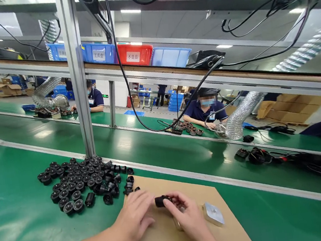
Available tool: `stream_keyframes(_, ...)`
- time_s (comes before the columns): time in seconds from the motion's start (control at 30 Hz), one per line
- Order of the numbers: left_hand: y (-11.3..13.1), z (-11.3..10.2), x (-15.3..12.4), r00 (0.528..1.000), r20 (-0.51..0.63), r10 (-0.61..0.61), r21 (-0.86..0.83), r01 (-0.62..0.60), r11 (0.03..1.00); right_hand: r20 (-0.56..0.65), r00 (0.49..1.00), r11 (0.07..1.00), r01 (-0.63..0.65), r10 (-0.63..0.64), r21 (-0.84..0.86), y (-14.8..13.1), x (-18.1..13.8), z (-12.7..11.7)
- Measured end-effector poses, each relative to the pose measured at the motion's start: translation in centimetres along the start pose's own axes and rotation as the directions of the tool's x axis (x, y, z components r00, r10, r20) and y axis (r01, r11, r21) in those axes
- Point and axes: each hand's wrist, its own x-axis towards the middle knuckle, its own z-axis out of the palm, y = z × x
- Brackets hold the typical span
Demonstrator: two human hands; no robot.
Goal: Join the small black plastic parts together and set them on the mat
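My left hand (135, 218) and my right hand (185, 214) meet over a brown cardboard sheet (168, 239) on the green bench. Both pinch a small black cylindrical part (160, 201) between their fingertips. Just right of my right hand a small silver metal block (213, 213) lies on the cardboard. To the left, a heap of several identical black round parts (82, 181) sits on the green mat, some in rows and some loose near the cardboard's corner.
A green conveyor belt (158, 148) runs across behind a metal rail. An upright aluminium post (76, 76) stands behind the heap. Black cables and connectors (257, 156) lie at right. Other people work at the far side; coloured bins (129, 54) stand on the shelf.
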Motion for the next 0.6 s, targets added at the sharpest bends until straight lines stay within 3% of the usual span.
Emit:
stream_keyframes(0.13, -1.9, -1.2, 0.7, 0.986, -0.010, -0.166, 0.254, 0.163, 0.953, -0.132, 0.984, 0.917, 0.061, -0.122, -0.395, 1.1, 1.3, -1.9)
stream_keyframes(0.27, -3.3, -1.5, 1.9, 0.987, -0.020, -0.157, 0.270, 0.157, 0.950, -0.190, 0.957, 0.905, 0.125, -0.218, -0.407, 1.2, 1.5, -2.4)
stream_keyframes(0.37, -2.0, -1.7, 2.0, 0.991, -0.133, -0.004, 0.194, 0.030, 0.981, -0.182, 0.959, 0.963, 0.177, -0.215, -0.204, 0.4, 0.6, -1.1)
stream_keyframes(0.43, -0.2, -2.0, 1.8, 0.977, -0.162, 0.141, 0.169, -0.113, 0.979, -0.103, 0.993, 0.992, 0.072, -0.061, 0.103, -0.5, -0.5, 0.5)
stream_keyframes(0.5, 1.5, -2.5, 1.5, 0.957, -0.153, 0.245, 0.172, -0.219, 0.960, 0.053, 0.994, 0.905, -0.114, 0.101, 0.409, -1.4, -1.5, 2.3)
stream_keyframes(0.6, 3.1, -4.0, 1.2, 0.950, -0.047, 0.307, 0.192, -0.293, 0.937, 0.239, 0.959, 0.740, -0.272, 0.154, 0.615, -2.2, -2.2, 4.0)
